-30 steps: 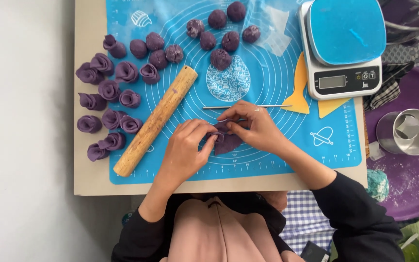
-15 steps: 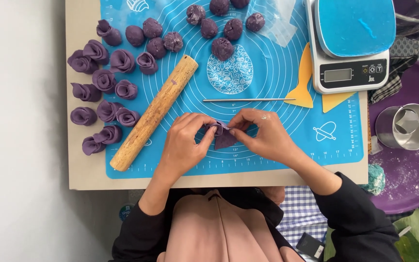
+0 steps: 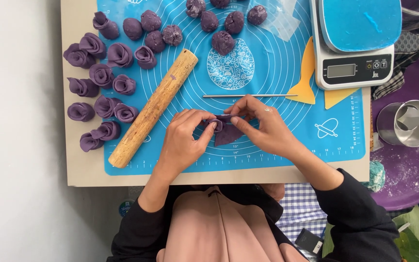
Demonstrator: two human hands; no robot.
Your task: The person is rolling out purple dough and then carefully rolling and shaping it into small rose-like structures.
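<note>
At the middle of the blue silicone mat (image 3: 277, 68), seen from the head camera, both hands meet over a piece of purple dough (image 3: 226, 133). The left hand (image 3: 183, 140) pinches its rolled upper end between thumb and forefinger, and the right hand (image 3: 263, 126) grips the opposite edge with its fingertips. A second ago the hands covered most of the dough; now a flat, pointed flap shows below the fingers while the top is curled into a tight coil, so the rolling of this piece looks partly done.

Finished pieces, the rose-shaped dough rolls (image 3: 100, 90), lie in a cluster at the mat's left edge, smooth and matt, with spiralled folds. Rough, crumbly purple balls (image 3: 221, 41) sit higher up, some dusted pale. A wooden rolling pin (image 3: 153, 106), its grain coarse and stained, lies slanted just left of the hands. A thin metal rod (image 3: 243, 95) lies just above them, its end meeting a yellow plastic scraper (image 3: 306, 77). A kitchen scale (image 3: 355, 43) with a blue tray stands at the upper right, and a shiny metal cutter (image 3: 406, 123) rests on a floury purple tray (image 3: 413, 170).
</note>
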